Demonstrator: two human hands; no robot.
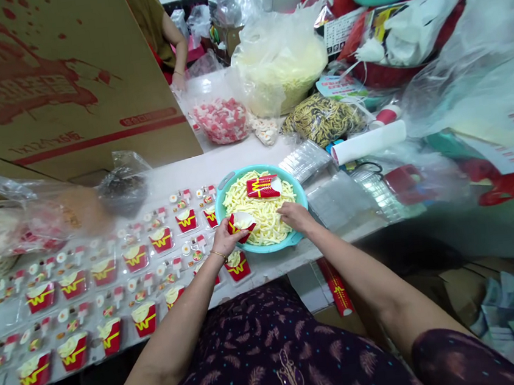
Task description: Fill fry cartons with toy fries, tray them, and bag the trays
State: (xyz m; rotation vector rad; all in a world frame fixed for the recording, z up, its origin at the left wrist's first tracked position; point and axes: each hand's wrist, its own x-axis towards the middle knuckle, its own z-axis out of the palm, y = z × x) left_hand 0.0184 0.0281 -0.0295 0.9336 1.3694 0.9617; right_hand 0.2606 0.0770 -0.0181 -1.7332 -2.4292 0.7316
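Red carton (238,226) grasped in left grip (225,240), over rim of turquoise basin (272,248); right grip (295,216) against pale strips (267,228), fingertips obscured, impossible to tell whether clenched or released. Apparently done: rows of filled cartons (144,319) across table (176,171), partly behind left forearm (190,303), cut off leftward. Apparently left: flat-looking carton (262,186) atop strips.

A dark purple garment (255,346), printed with dusty-pink feathers and tiny teal dots, bears a pale leaf-spray motif (291,380) at six o'clock. Short sleeves (460,356) match it; a thin gold-toned bracelet (219,256) shows toward half past seven.
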